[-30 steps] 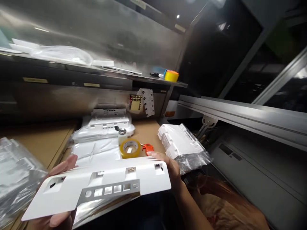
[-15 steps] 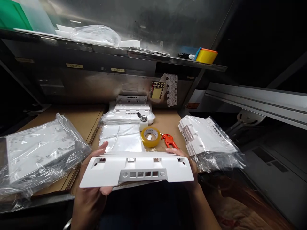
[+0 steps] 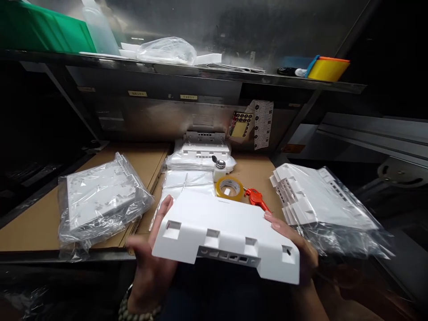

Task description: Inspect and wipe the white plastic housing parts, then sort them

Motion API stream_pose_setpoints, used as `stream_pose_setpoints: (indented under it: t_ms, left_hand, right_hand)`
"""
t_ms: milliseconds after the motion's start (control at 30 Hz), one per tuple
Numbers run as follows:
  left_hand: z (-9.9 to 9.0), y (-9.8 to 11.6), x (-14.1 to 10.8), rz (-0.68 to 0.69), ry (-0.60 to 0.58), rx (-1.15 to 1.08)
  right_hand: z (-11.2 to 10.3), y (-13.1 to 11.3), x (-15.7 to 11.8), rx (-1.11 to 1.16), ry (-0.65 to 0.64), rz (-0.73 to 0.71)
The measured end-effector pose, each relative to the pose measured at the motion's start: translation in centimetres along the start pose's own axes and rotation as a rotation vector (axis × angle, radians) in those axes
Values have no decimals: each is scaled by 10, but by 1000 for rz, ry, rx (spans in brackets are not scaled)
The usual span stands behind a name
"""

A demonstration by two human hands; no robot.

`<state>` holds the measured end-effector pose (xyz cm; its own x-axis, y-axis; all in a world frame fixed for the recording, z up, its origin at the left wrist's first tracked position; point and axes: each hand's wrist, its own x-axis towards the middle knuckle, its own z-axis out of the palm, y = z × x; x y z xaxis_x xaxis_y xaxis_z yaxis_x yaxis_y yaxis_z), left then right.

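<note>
The right hand (image 3: 302, 249) is gripping the right end of the cover (image 3: 220, 218), which is sitting on the near side of the tape (image 3: 220, 189); the left hand (image 3: 153, 258) is holding its fingers wide at the other end, thumb clear. If the right grip slackens, the cover could be tipping leftward. Blur is softening the left hand, obscuring its contact; the cover is hiding its underside.

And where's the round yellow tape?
The tape sits just right of centre in the head view, left of the small orange tool, in front of the small white bottle.
</note>
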<state>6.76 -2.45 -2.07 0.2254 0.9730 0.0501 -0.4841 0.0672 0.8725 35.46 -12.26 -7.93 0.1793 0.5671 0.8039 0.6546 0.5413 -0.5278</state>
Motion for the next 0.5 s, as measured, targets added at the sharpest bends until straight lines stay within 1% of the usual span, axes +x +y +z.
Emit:
stream_pose_setpoints:
  t_ms: [100, 133, 167, 200, 233, 267, 300, 367, 400, 433, 500]
  left_hand:
    - [-15, 0, 3, -267, -82, -200]
    - [-21, -2, 4, -347, -99, -289]
    - [-27, -4, 3, -397, -97, -376]
    - [-33, -7, 2, -413, -85, -445]
    - [-38, -10, 1, -396, -71, -483]
    - [-42, -12, -1, -360, -64, -500]
    - [-45, -13, -2, -320, -68, -497]
    - [-47, -14, -5, -258, -103, -459]
    - [-47, -14, -5, -237, -116, -441]
    - [-47, -13, -5, -225, -119, -428]
    - [-47, -13, -4, -220, -125, -424]
  right_hand:
    - [2, -1, 0, -50, -42, -100]
    - [3, 0, -1, -68, -46, -108]
    - [5, 0, -1, -79, -31, -77]
    - [7, 0, -2, -77, 1, 3]
    - [9, -1, -4, -60, 47, 126]
    - [10, -3, -6, -23, 91, 279]
    - [12, -5, -9, 40, 119, 438]
    - [14, -12, -18, 222, 119, 712]
    - [14, -15, -23, 314, 97, 799]
    - [14, -18, -29, 391, 67, 854]
    - [14, -24, -41, 481, 16, 899]
